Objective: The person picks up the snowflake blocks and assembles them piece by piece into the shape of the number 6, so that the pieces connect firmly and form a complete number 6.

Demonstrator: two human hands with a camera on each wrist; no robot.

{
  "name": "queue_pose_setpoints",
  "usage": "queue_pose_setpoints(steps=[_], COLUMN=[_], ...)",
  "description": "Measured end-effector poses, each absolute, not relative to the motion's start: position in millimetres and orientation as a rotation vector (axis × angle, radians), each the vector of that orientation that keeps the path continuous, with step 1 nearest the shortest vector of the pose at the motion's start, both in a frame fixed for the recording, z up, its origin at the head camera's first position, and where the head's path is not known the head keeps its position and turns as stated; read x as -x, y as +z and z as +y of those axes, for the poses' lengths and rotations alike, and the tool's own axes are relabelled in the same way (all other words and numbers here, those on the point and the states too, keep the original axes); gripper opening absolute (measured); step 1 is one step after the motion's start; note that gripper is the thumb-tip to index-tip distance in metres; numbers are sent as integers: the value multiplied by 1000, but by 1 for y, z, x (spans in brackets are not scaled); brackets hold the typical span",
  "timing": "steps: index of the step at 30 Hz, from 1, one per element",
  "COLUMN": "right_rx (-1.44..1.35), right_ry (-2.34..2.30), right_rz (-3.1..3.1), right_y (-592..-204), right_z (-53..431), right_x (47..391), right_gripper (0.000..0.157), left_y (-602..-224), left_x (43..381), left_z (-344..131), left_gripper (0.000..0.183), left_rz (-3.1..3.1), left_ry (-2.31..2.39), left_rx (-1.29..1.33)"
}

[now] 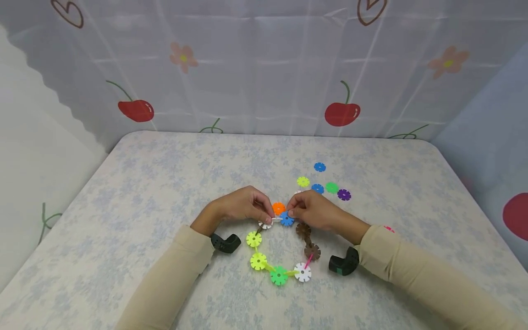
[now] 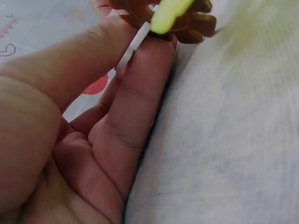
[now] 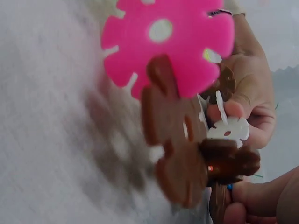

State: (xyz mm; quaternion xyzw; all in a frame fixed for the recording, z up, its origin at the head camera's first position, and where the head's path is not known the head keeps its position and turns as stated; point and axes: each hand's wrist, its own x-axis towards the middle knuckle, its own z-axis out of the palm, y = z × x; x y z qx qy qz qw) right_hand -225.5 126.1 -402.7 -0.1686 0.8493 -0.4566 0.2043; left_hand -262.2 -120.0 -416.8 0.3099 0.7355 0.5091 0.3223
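Observation:
Notched plastic discs joined edge to edge make a curved chain between my hands. My left hand pinches a white disc at its upper left, thumb against finger. Another white disc stands edge-on between that one and a blue disc. The blue disc is pinched by my right hand. Down the right run brown discs, with a pink disc joined on. A white disc, a green disc and yellow discs form the near and left sides.
An orange disc lies just behind the blue one. Beyond my right hand are several loose discs, among them yellow, green and purple. A pink disc peeks out by the right sleeve. A printed curtain hangs behind the table.

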Motion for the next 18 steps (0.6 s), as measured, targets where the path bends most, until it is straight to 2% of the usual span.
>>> queue_pose_setpoints(steps=[10,18], right_rx=[286,298], right_ry=[-1261,-1256], right_rz=[2454,2447], right_y=[-400,-400], right_z=[117,120], right_x=[217,219], right_gripper=[11,9], left_y=[-420,-418], left_x=[261,262], left_z=[-119,-120], left_gripper=[6,6], left_rz=[1904,1890], left_ry=[1417,1382], left_rx=[-721,-722])
